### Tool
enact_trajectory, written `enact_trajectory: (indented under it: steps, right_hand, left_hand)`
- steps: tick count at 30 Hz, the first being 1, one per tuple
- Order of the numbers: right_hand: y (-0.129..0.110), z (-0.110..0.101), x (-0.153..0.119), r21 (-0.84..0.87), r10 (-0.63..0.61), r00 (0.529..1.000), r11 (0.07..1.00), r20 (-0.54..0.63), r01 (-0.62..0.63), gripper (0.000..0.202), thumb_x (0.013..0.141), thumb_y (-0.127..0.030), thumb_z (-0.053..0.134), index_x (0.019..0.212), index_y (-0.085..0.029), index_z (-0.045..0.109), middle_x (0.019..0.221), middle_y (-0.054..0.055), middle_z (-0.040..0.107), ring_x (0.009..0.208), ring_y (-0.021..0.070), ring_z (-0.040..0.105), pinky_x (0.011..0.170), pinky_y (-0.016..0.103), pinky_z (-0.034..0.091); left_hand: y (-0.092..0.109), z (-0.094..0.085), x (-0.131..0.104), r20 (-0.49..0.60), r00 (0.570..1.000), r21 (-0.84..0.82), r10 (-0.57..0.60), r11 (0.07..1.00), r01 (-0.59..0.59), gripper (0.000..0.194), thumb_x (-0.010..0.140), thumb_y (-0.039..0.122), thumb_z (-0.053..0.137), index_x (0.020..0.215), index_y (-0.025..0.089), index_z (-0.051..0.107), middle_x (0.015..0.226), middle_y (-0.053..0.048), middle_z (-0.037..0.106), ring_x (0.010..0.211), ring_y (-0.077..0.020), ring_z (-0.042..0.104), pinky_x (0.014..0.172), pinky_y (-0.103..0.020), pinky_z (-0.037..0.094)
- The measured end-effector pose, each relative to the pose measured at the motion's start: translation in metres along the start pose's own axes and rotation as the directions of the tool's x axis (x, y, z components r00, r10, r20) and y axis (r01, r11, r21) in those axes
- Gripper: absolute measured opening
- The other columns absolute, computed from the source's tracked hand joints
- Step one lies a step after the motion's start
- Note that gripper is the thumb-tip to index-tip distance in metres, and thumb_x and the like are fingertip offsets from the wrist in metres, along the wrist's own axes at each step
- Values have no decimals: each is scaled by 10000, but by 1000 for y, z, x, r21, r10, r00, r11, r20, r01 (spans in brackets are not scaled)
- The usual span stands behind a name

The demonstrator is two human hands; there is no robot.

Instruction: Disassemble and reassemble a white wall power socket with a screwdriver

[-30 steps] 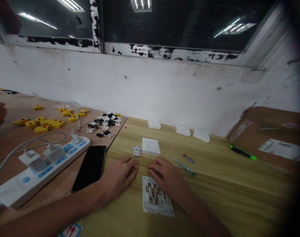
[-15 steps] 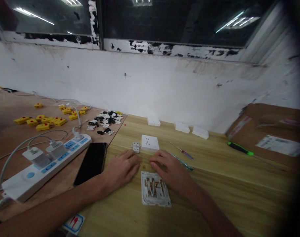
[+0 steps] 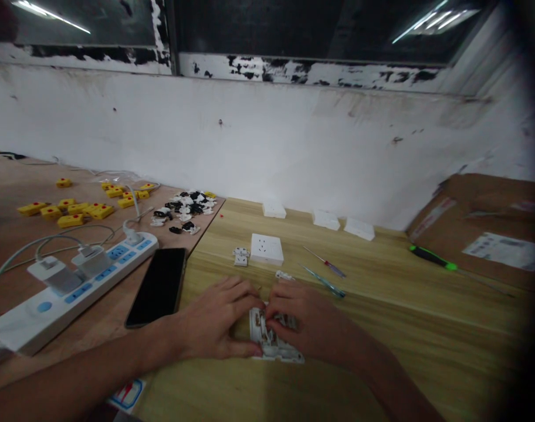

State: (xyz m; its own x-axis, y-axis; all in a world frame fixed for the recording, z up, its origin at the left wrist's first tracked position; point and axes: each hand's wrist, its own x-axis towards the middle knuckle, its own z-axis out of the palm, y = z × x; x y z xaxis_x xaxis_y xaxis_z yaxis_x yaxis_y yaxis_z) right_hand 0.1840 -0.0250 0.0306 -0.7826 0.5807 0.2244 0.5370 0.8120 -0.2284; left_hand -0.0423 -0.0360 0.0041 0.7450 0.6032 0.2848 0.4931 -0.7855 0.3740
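Note:
The white socket base [image 3: 276, 350] with brass-coloured metal parts inside lies on the wooden table, partly covered by both hands. My left hand [image 3: 226, 319] grips its left edge, thumb at the lower left corner and fingers at the top. Over the base's upper right part is my right hand [image 3: 305, 319], its fingertips pinched together above the metal parts; whatever they hold is hidden. A small white part [image 3: 284, 275] shows just beyond my right hand. Farther back are a white socket panel [image 3: 266, 249] and a small white socket insert [image 3: 241, 256].
To the left are a black phone [image 3: 158, 287], a power strip [image 3: 94, 285] with plugs, yellow pieces and black-and-white parts. On the right lie two thin screwdrivers, a green-black screwdriver [image 3: 430, 257] and a cardboard box [image 3: 483, 220]. Three white panels stand near the wall.
Both hands have come nearer and onto the socket base. My left hand has taken its edge, and my right fingers have moved over its inside. A small white part now shows beyond my right hand.

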Motion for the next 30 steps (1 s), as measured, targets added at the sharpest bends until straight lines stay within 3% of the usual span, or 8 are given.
enact_trajectory:
  steps: [15,23,30]
  right_hand:
    - [-1,-3,-1,79,78,997,994,25,-80,131,787,-83,646,813,-211,654,816,-5,625,793,167,585,702,285,439]
    - [-1,-2,-1,22,28,998,999,55,-29,111,822,-104,641,815,-212,664,818,3,611,782,169,573,688,293,418]
    - [-1,-6,-1,49,53,988,997,143,-61,174,824,-65,583,871,-207,671,862,10,598,831,170,557,712,284,400]
  left_hand:
    - [1,3,-2,21,999,5,-26,1000,25,502,826,478,673,1229,201,557,1156,-87,595,1068,-278,534,963,-401,410]
    - [1,2,-2,26,1000,4,-12,1000,12,504,836,472,667,1238,194,544,1175,-93,587,1088,-276,533,980,-395,410]
    - [-2,4,-3,31,999,10,-10,1000,10,533,833,507,659,1251,203,532,1164,-87,581,1084,-284,533,962,-415,430]
